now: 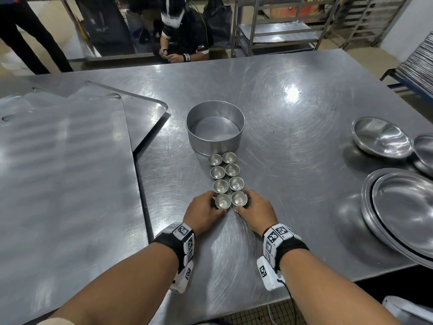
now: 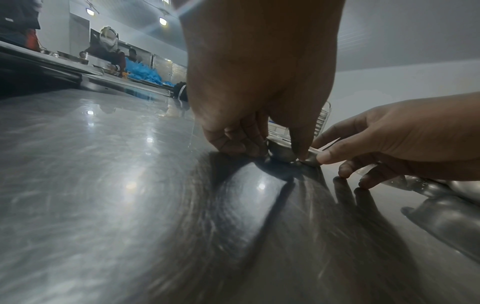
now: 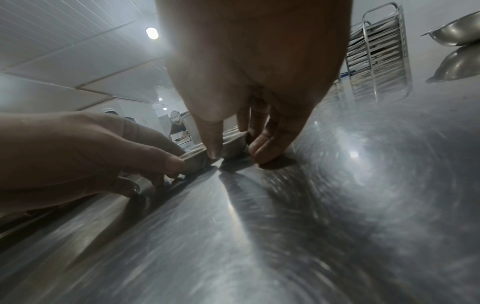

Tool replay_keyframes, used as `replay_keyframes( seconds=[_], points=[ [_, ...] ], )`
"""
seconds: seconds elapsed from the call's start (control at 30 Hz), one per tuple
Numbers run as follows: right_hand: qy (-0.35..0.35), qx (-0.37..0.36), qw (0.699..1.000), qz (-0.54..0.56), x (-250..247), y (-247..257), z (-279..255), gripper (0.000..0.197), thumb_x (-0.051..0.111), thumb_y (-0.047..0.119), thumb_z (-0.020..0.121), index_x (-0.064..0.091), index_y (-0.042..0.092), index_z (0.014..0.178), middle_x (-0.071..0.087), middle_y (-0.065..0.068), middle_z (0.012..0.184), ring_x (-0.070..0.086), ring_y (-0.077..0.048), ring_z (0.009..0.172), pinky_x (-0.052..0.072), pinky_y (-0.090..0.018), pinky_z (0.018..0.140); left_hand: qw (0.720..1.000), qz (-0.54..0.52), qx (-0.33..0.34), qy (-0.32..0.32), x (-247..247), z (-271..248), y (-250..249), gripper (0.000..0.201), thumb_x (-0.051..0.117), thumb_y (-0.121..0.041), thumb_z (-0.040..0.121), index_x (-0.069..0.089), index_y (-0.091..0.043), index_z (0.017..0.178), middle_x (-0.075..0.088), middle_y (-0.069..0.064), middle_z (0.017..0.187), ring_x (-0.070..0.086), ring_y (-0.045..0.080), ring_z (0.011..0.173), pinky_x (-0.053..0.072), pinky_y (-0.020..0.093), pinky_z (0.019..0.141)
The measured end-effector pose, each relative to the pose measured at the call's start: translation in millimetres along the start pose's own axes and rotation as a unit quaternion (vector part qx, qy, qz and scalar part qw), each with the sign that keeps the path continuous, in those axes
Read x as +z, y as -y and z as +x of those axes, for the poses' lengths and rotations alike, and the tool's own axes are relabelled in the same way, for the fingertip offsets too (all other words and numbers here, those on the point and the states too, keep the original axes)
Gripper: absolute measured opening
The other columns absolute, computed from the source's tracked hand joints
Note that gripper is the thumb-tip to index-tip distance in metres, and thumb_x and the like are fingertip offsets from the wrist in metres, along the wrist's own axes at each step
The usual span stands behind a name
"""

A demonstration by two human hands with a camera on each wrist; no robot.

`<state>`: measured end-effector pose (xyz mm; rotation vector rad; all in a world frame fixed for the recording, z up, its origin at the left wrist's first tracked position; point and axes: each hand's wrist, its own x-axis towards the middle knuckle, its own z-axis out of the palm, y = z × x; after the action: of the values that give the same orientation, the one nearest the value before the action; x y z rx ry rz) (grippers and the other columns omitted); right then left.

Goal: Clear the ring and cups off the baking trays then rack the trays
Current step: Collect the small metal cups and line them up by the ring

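Note:
Two stacked flat baking trays (image 1: 65,160) lie bare on the left of the steel table. The metal ring (image 1: 215,127) stands on the table to their right. In front of it, several small metal cups (image 1: 221,172) sit in two columns. My left hand (image 1: 209,204) pinches the nearest left cup (image 1: 222,202) between thumb and fingers. My right hand (image 1: 251,205) pinches the nearest right cup (image 1: 239,198) the same way. Both cups stand on the table, side by side. The left wrist view shows the left hand (image 2: 259,142) round its cup (image 2: 281,151). The right wrist view shows the right hand (image 3: 262,148) round its cup (image 3: 233,148).
Steel bowls (image 1: 380,137) and round plates (image 1: 403,212) crowd the table's right side. A tray rack (image 1: 281,31) stands beyond the far edge, and a person (image 1: 180,43) sits there. More trays are stacked at the far right (image 1: 419,64).

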<state>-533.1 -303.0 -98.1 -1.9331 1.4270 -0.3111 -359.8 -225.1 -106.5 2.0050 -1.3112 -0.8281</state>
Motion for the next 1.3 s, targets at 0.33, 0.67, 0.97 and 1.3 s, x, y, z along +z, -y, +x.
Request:
replay_keyframes(
  seconds=[0.33, 0.67, 0.97, 1.3],
  points=[
    [-0.007, 0.008, 1.0, 0.011, 1.0, -2.1, -0.9, 0.034, 0.072, 0.034, 0.08, 0.063, 0.028, 0.113, 0.07, 0.003, 0.107, 0.064, -0.022, 0.097, 0.051, -0.034, 0.083, 1.0, 0.011, 0.0, -0.004, 1.6, 1.8, 2.5, 0.048, 0.078, -0.052, 0.077, 0.064, -0.024, 0.112, 0.071, -0.008, 0.095, 0.067, 0.012, 0.089, 0.054, 0.033, 0.08],
    [-0.003, 0.016, 1.0, 0.01, 0.9, -1.2, -0.5, 0.03, 0.07, 0.036, 0.082, 0.063, 0.027, 0.11, 0.07, 0.002, 0.105, 0.065, -0.023, 0.096, 0.053, -0.036, 0.084, 1.0, 0.011, -0.006, -0.004, 2.5, 2.1, 2.2, 0.05, 0.077, -0.056, 0.077, 0.064, -0.023, 0.112, 0.073, -0.005, 0.097, 0.067, 0.014, 0.09, 0.054, 0.036, 0.081],
    [-0.001, 0.025, 1.0, 0.016, -1.6, 1.6, -3.3, 0.036, 0.071, 0.037, 0.081, 0.062, 0.031, 0.115, 0.07, 0.004, 0.109, 0.065, -0.021, 0.1, 0.052, -0.034, 0.087, 1.0, 0.009, -0.01, 0.006, 0.3, 1.4, 1.2, 0.051, 0.079, -0.051, 0.077, 0.064, -0.022, 0.116, 0.074, -0.005, 0.1, 0.068, 0.012, 0.092, 0.054, 0.032, 0.082],
    [-0.046, 0.031, 0.996, -0.063, -12.1, 32.5, 1.3, 0.036, 0.059, 0.042, 0.089, 0.064, 0.025, 0.12, 0.064, -0.002, 0.121, 0.062, -0.027, 0.106, 0.047, -0.036, 0.086, 0.999, 0.035, -0.026, 0.003, -27.1, -2.3, 1.1, 0.066, 0.074, -0.05, 0.085, 0.054, -0.014, 0.136, 0.068, 0.006, 0.113, 0.062, 0.017, 0.098, 0.043, 0.025, 0.079]
  ],
)
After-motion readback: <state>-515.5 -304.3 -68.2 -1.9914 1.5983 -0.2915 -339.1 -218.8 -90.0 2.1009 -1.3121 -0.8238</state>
